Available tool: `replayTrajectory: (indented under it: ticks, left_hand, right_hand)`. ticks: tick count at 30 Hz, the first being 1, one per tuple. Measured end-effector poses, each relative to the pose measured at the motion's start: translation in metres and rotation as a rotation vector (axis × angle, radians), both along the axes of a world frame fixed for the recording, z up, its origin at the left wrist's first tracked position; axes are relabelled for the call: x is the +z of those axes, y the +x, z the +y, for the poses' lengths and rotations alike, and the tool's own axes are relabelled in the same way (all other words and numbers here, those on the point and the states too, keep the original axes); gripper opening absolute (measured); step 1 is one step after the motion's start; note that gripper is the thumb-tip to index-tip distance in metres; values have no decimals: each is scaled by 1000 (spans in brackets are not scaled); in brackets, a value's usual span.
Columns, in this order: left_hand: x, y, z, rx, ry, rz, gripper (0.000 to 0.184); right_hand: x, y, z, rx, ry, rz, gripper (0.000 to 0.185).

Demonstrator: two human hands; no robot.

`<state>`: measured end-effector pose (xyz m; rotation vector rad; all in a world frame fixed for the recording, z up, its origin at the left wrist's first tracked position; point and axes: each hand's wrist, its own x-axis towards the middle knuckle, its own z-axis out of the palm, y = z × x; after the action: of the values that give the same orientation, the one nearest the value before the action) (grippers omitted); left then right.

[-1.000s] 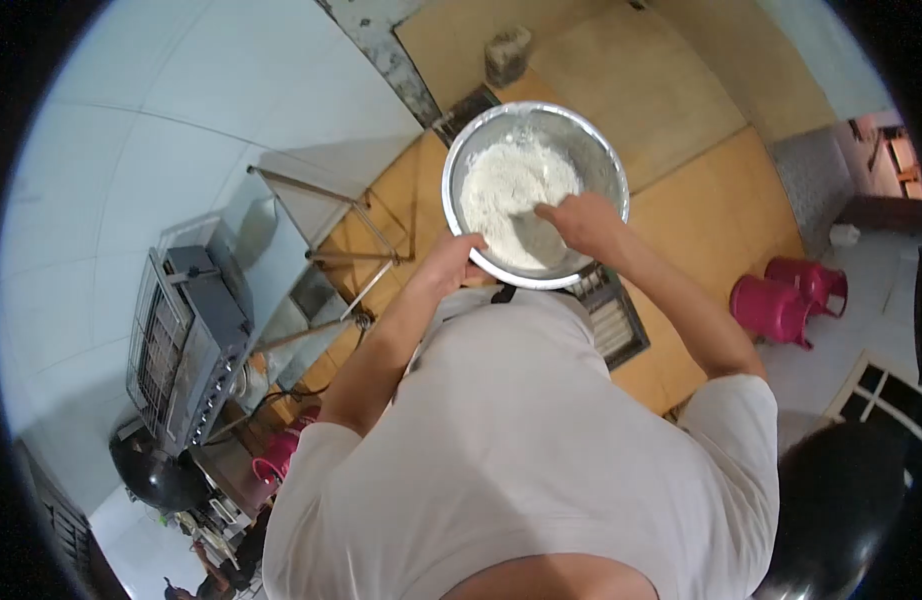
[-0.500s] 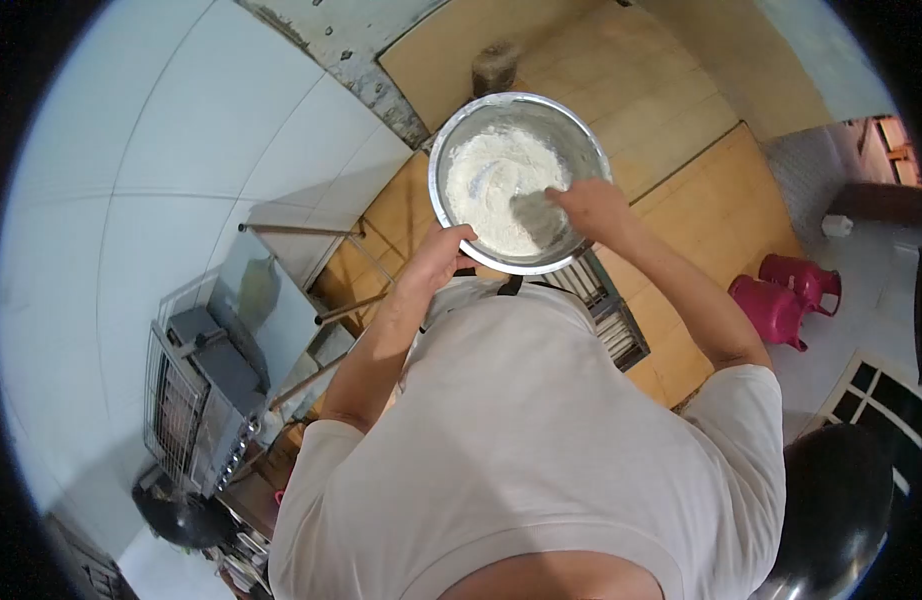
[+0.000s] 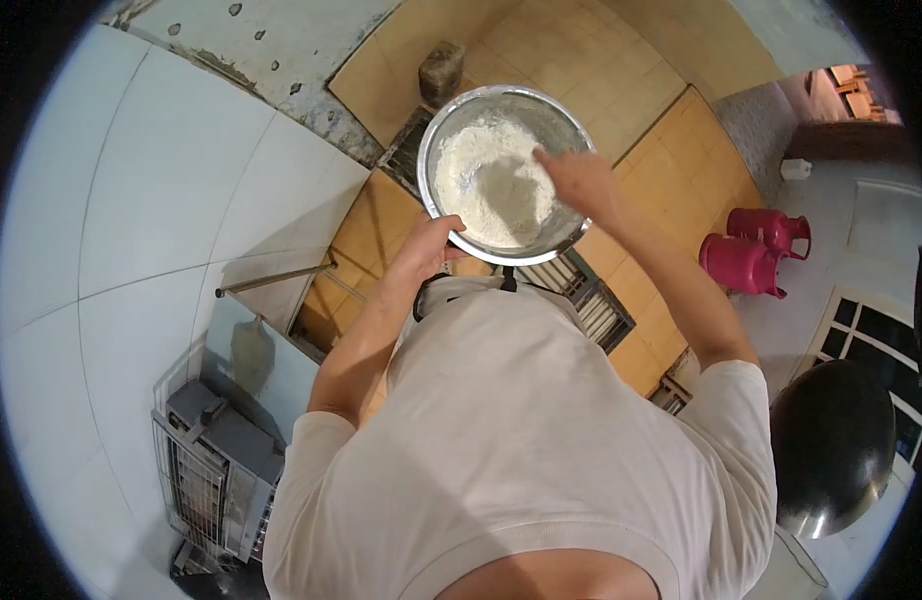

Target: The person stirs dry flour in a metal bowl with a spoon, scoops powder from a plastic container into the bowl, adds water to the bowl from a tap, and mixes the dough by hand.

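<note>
A round metal bowl (image 3: 571, 120) holds white powder (image 3: 481, 150) that looks like flour. My left hand (image 3: 429, 248) grips the bowl's rim at its lower left, thumb over the edge. Over the right side of the bowl is my right hand (image 3: 581, 185), its fingers curled together and a fingertip pointing toward the powder. Its shadow falls on the powder. Whether those fingers hold anything is hidden.
Two pink gas cylinders (image 3: 736, 262) stand on the right. A black wok (image 3: 833, 448) is at the lower right. At the lower left sits a grey metal appliance (image 3: 226, 440) with a wire rack. A floor grate (image 3: 596, 310) lies below the bowl.
My right hand has risen from lower in the bowl to above its right side. The powder's surface has shifted. My left hand keeps its hold while the whole view has turned.
</note>
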<state>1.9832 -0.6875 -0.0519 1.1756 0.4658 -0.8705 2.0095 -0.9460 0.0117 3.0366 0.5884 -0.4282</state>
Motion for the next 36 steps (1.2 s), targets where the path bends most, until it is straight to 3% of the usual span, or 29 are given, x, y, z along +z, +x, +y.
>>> replayTrajectory:
  ticks: [2, 5, 8, 11, 14, 18, 19, 25, 29, 34, 36]
  left_hand:
    - [-1, 5, 8, -43, 8, 1, 38]
    - [5, 11, 11, -88, 19, -39, 39]
    - [0, 14, 9, -116, 3, -49, 42]
    - [-3, 16, 7, -128, 34, -81, 45]
    - [-8, 17, 8, -87, 29, -39, 46]
    - [-19, 20, 6, -138, 17, -36, 48]
    - [-15, 19, 3, -135, 8, -36, 50]
    - [-44, 14, -13, -21, 46, -65, 61]
    - [-39, 16, -13, -44, 100, -175, 71]
    - [-34, 19, -3, -97, 72, -105, 62]
    - [-29, 19, 0, -122, 59, -63, 57]
  right_hand:
    - [-7, 27, -1, -149, 4, -73, 38]
    - [-31, 42, 12, -145, 26, -42, 40]
    - [-36, 10, 23, 40, 111, 64, 41]
    - [-20, -16, 20, 161, -49, 291, 40]
    - [-24, -11, -11, 164, -27, 150, 42]
    - [-19, 32, -14, -45, -81, -137, 26]
    - [-18, 33, -13, -92, -77, -108, 13]
    - [-40, -25, -17, -94, -146, 183, 16]
    - [-90, -44, 2, -225, 205, 359, 20]
    - [-95, -20, 32, -408, 609, 436, 26]
    - [-111, -7, 32, -657, 764, 596, 25]
